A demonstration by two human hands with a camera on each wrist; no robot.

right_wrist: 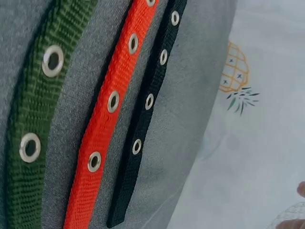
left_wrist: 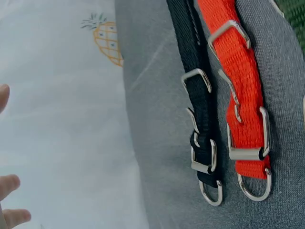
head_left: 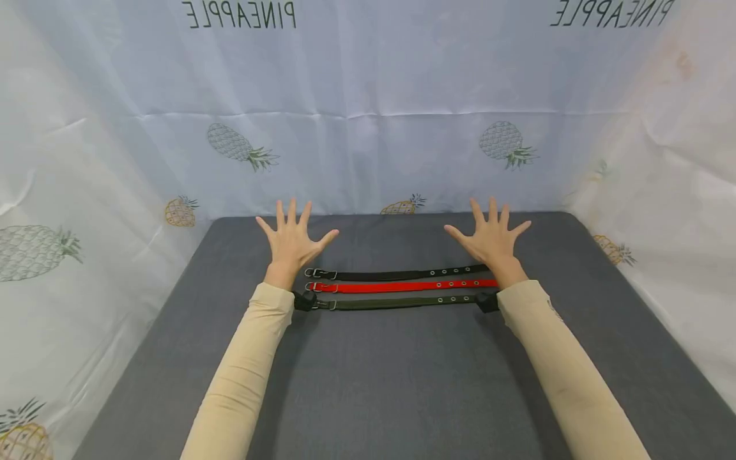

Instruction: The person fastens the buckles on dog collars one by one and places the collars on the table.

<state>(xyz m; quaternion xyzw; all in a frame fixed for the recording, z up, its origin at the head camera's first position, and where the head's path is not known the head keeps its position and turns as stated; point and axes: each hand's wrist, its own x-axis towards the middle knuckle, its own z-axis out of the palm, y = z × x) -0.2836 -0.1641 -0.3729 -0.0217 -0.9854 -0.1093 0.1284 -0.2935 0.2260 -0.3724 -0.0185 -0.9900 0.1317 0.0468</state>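
Three webbing collars lie side by side across the table: a black collar (head_left: 379,276) farthest back, a red collar (head_left: 391,287) in the middle and a green collar (head_left: 391,303) nearest. Their metal buckles and D-rings are at the left; metal eyelets run along the right ends. My left hand (head_left: 292,244) is held with fingers spread beyond the buckle ends, holding nothing. Likewise spread and holding nothing, my right hand (head_left: 490,241) is beyond the eyelet ends. In the wrist views only fingertips (left_wrist: 9,186) (right_wrist: 301,190) show, at the edges.
A grey cloth covers the table (head_left: 391,383). Behind it and at both sides hangs a white curtain (head_left: 356,160) printed with pineapples. Dark wrist-worn devices (head_left: 303,300) sit under both wrists, close to the collar ends.
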